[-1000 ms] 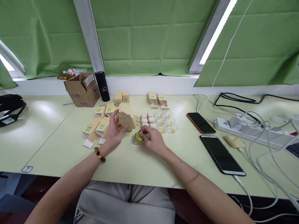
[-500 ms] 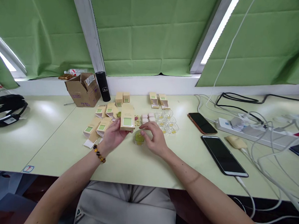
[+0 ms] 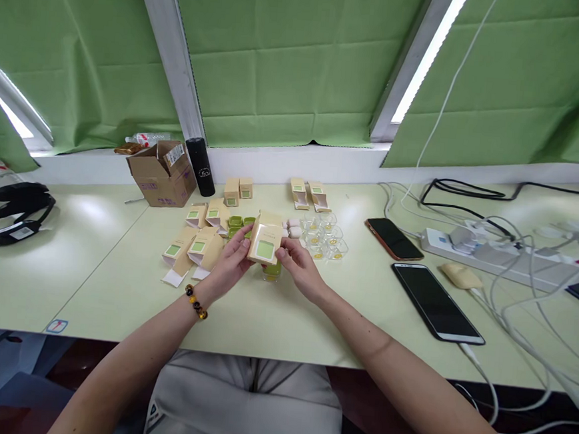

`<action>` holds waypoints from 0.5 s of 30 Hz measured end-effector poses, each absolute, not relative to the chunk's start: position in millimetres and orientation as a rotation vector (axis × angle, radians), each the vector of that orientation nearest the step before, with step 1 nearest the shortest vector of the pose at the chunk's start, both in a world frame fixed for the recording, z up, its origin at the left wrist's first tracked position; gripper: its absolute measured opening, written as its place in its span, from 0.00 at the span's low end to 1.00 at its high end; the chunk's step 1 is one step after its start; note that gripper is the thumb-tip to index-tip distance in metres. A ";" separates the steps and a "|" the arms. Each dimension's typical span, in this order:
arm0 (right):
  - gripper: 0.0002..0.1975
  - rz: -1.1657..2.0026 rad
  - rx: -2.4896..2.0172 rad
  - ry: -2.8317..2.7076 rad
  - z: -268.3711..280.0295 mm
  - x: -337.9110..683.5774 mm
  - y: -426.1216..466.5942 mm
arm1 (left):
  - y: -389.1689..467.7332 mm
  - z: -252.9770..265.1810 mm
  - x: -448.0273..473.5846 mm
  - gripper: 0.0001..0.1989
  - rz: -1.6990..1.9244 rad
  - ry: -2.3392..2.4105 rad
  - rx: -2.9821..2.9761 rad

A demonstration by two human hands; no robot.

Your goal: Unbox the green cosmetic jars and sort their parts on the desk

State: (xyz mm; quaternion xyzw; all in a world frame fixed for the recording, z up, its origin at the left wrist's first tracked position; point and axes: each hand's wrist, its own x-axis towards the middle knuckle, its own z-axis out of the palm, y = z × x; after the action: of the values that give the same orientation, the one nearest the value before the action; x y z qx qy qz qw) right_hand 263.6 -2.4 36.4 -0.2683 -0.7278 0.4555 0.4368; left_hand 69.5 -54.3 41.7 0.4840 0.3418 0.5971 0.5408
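Between my hands is a small beige carton (image 3: 266,235) with a green window, tilted above the table. My left hand (image 3: 231,259) grips its left side. My right hand (image 3: 300,264) has its fingers closed on the right edge. Just below the carton stands a small clear container with green content (image 3: 272,272), partly hidden. Behind the carton are green pieces (image 3: 235,223) and pale pink pieces (image 3: 294,229). Several clear plastic containers with yellow marks (image 3: 325,236) are grouped to the right. Open beige cartons (image 3: 179,252) lie to the left.
Two cartons (image 3: 232,191) stand at the back, two more (image 3: 299,194) lie right of them. A cardboard box (image 3: 161,175) and black bottle (image 3: 201,168) are back left. Phones (image 3: 437,302), a power strip (image 3: 497,257) and loose cables occupy the right. A black headset (image 3: 13,215) lies far left.
The carton has moved right and toward me, in front of the pink pieces. My right hand has left the green-filled container and taken hold of the carton's right edge. Green pieces behind show more.
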 end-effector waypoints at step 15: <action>0.26 1.357 -0.619 -1.483 38.5 263.0 5.1 | -56.8 32.0 67.6 0.31 1.486 1.043 1.777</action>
State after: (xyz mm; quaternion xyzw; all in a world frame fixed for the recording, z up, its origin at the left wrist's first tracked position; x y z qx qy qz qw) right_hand 263.0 5.1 38.5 -0.2554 -0.6122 0.5603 0.4960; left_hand 67.6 -56.8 32.0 0.6680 0.3921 0.5588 0.2962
